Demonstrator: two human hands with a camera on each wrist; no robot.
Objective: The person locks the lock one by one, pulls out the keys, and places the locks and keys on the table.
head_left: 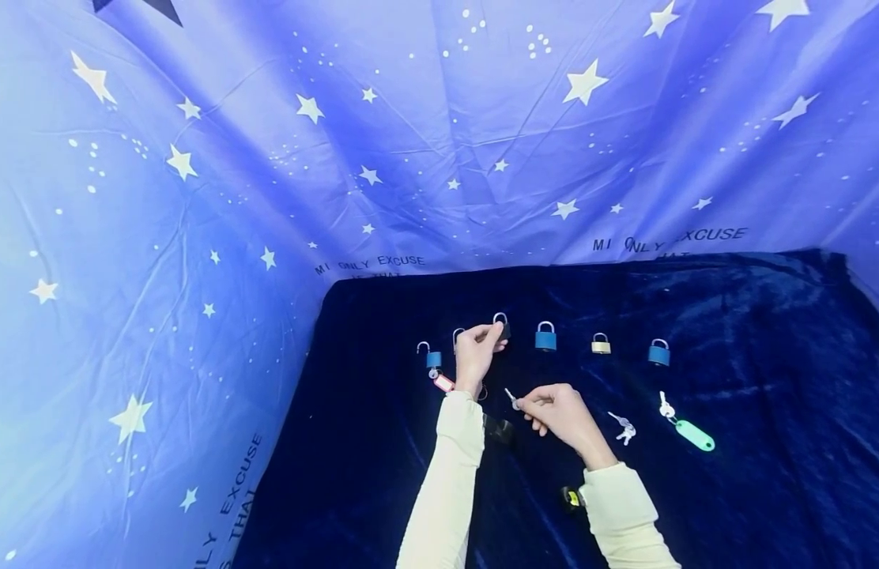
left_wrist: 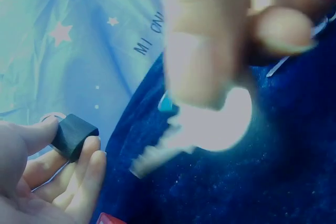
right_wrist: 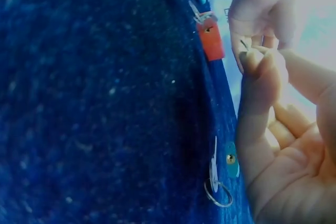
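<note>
Centrally, the left hand (head_left: 477, 353) pinches a black padlock (head_left: 506, 331); lower, the right hand (head_left: 562, 415) pinches a key (head_left: 510, 396) at its upper left.

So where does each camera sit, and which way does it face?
Head: on the head, facing forward and down over dark cloth; left hand, right hand and sleeves show.
Left wrist: on that wrist, facing the left hand's black padlock; both hands show.
Right wrist: on that wrist, facing the pinching right hand, left hand beyond.
Head and left wrist share the black padlock and key.
</note>
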